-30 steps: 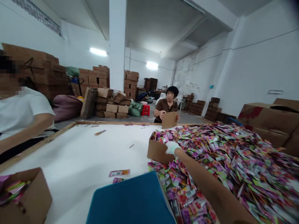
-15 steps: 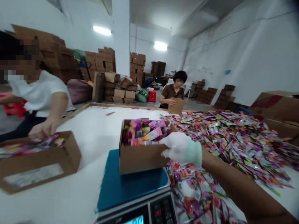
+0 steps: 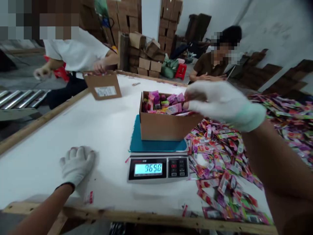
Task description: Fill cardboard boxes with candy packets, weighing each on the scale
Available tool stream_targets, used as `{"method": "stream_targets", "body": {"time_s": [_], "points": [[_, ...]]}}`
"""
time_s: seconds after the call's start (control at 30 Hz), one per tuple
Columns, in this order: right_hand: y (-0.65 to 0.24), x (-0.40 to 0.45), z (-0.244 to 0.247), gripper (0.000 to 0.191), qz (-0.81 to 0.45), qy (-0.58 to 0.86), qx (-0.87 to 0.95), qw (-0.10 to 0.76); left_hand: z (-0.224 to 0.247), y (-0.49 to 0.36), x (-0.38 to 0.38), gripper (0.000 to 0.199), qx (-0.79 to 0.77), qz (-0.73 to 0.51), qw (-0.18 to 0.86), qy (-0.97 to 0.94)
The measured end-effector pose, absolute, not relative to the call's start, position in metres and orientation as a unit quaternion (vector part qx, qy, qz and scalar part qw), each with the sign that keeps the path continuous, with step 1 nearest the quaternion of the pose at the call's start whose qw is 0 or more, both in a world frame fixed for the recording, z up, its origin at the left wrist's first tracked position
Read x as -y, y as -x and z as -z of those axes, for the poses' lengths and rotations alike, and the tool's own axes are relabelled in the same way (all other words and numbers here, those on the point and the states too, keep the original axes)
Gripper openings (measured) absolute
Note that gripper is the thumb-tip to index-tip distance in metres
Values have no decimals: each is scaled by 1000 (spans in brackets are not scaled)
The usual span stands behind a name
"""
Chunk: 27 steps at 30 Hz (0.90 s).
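A small cardboard box [image 3: 166,127] filled with candy sachets [image 3: 168,104] in pink, purple and yellow wrappers stands on the blue plate of a digital scale [image 3: 148,147]. The scale's lit display [image 3: 148,169] reads about 965.0. My right hand [image 3: 215,99], in a white glove, is over the box's right end, thumb and fingers apart beside the sachets. Its palm side is partly hidden, and I make out nothing held in it. Flat on the white table lies my left hand [image 3: 77,164], gloved, fingers spread, left of the scale.
Loose sachets [image 3: 220,160] cover the table right of the scale, with a larger heap [image 3: 288,117] behind. A person in white [image 3: 75,52] touches another box [image 3: 105,88] at the left edge. Another person [image 3: 210,65] is across the table. A wooden rim [image 3: 137,217] borders the front.
The view has tilted down, bringing my left hand and the full scale display into sight. My right hand has risen from the box's side to its top right end. The co-worker's box appears farther away.
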State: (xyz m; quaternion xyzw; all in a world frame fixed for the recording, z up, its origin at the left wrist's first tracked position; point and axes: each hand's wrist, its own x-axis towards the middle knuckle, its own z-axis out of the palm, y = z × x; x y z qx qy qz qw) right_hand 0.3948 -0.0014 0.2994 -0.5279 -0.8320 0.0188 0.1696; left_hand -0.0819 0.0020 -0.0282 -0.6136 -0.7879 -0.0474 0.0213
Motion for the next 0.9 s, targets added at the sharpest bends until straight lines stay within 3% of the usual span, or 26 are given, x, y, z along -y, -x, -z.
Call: {"method": "stream_targets", "body": {"time_s": [0.1,0.2,0.43,0.67,0.8,0.9], "points": [[-403,-1,-313,31,5,510,814,277,30,81,-1,69,787,42,21,615],[-405,-10,-318,31,48,514,805,292,31,81,0,70,786,45,21,616],[-391,-40,-316,30,66,543,816,189,30,79,1,70,786,53,29,615],[-383,-41,-314,33,63,546,819,164,30,79,2,72,786,48,25,616],[-374,-61,-295,49,32,530,847,39,27,79,1,71,787,52,25,614],[-368,-77,-285,41,6,506,862,-28,29,84,-1,71,790,51,24,610]]}}
